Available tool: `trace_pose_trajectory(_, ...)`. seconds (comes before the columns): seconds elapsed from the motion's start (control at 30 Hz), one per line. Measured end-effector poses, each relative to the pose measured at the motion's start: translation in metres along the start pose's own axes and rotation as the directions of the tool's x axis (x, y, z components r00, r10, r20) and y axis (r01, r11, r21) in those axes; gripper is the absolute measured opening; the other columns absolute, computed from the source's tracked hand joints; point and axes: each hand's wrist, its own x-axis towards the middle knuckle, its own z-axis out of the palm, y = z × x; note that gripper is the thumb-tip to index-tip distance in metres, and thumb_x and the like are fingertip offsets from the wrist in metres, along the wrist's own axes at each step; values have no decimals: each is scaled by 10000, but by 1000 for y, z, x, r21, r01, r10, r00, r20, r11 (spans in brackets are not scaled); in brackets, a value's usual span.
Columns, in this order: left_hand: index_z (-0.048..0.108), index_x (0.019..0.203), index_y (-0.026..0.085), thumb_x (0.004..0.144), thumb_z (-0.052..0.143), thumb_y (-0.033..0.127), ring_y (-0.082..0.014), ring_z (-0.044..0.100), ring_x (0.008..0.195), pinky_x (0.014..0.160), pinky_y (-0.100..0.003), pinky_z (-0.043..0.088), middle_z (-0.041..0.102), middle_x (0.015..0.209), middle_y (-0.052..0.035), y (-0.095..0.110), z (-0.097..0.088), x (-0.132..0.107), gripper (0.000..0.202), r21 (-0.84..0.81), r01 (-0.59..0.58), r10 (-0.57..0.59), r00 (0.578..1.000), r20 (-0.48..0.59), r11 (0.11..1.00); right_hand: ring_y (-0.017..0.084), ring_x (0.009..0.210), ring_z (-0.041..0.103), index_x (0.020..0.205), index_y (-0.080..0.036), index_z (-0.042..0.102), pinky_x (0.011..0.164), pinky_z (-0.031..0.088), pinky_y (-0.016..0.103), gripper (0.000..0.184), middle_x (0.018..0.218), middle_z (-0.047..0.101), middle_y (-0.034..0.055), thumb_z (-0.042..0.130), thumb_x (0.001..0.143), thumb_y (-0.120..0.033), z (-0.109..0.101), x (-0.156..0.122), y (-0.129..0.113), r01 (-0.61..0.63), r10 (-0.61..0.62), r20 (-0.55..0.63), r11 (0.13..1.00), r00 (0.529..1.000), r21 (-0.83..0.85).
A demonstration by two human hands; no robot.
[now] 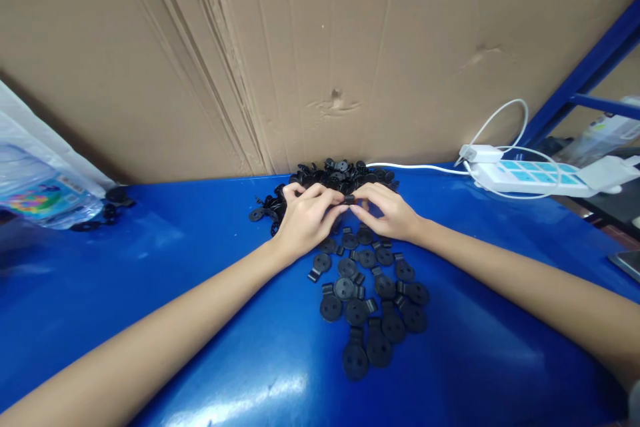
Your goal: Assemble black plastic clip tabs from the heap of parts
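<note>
My left hand [306, 217] and my right hand [387, 212] meet over the blue table [150, 267], fingers pinched together on one small black plastic part [349, 199]. Behind the hands lies a loose heap of black plastic parts [336, 177] against the cardboard wall. In front of the hands lies a group of several round black discs with small tabs [373, 300], flat on the table.
A cardboard sheet [320, 53] backs the table. A white power strip [530, 177] with a white cable and plug sits at the right. A clear plastic bag [40, 180] and a few black parts [107, 207] lie at the left. Blue shelf frame [580, 80] at right.
</note>
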Motion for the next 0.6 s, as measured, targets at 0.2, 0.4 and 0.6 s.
trace_pose_trajectory(0.2, 600, 803, 191, 930, 544, 263, -150, 615, 764, 836, -389, 243, 697, 781, 7, 0, -1, -1, 157, 18, -31, 31, 999, 41, 999, 169, 676, 556, 839, -195, 570, 688, 441, 317, 136, 746, 637, 39, 491, 948, -219, 1, -1, 3, 53, -53, 1, 999, 999, -12)
trace_pose_trajectory(0.4, 604, 896, 196, 940, 542, 324, -149, 627, 794, 848, -379, 249, 721, 871, -4, 1, -1, 0, 149, -12, 4, -4, 999, 46, 1000, 184, 717, 576, 955, -180, 580, 717, 460, 335, 127, 791, 643, 53, 480, 951, -259, 0, -2, 0, -2, 2, -5, 1000, 1000, -10)
trace_pose_trajectory(0.6, 618, 955, 211, 931, 564, 312, -151, 633, 842, 843, -382, 245, 736, 907, 9, 1, -1, 0, 118, 4, 16, -16, 998, 62, 1000, 188, 771, 618, 1125, -172, 560, 744, 498, 345, 203, 893, 664, 71, 486, 958, -260, -1, -1, 0, 26, -25, -42, 1000, 999, 14)
